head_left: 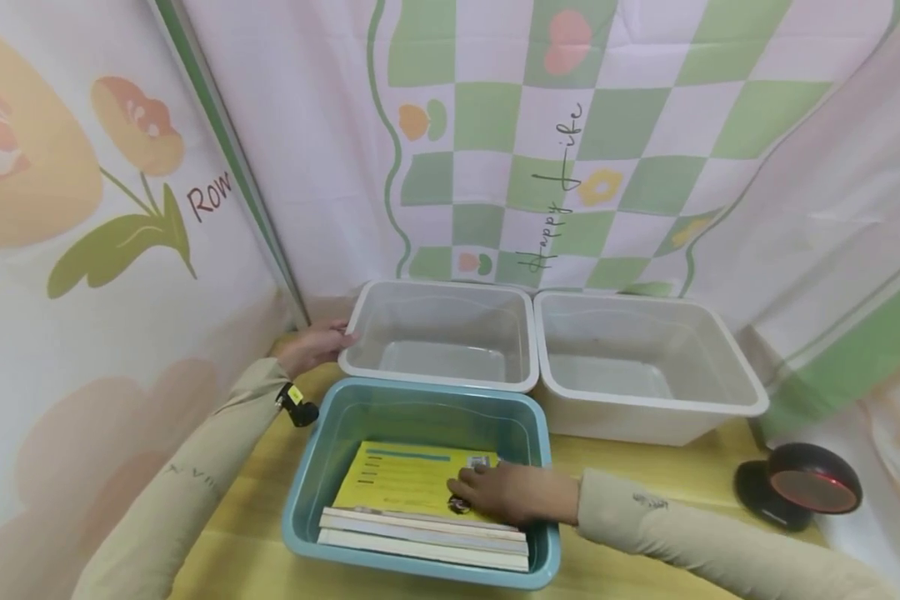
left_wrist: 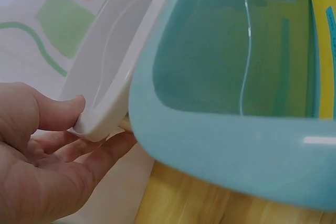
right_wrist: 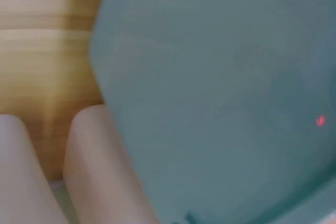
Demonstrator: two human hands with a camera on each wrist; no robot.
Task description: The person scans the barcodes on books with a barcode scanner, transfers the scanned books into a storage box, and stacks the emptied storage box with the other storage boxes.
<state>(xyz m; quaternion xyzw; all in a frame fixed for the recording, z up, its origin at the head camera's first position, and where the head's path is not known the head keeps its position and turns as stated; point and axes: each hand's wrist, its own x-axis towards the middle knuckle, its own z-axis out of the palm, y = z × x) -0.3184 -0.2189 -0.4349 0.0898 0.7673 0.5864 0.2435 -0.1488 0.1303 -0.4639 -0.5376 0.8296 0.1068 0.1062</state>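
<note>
**One hand on a tub's rim, the other on the books**

Along the far edge of the yellow wood-grain tabletop [head_left: 247, 542], a pale grey rectangular plastic tub [head_left: 450, 317] stands left of a second pale grey plastic tub [head_left: 615, 427], their rims side by side. A blue rectangular plastic tub [head_left: 435, 417] sits in front of the left one, nearer the tabletop's near edge.

The left hand [head_left: 311, 346] grasps the first grey tub's rim at its left end, thumb above and fingers beneath. The right hand [head_left: 510, 492] reaches into the blue tub, loosely extended fingers resting on a yellow-covered paperback book [head_left: 397, 479]. That book lies atop a stack of white-edged books [head_left: 420, 546] inside the blue tub.

Toward the tabletop's right edge stands a black round-headed device [head_left: 813, 479], glowing red. A green-and-white checked curtain [head_left: 495, 183] hangs behind the far edge.
</note>
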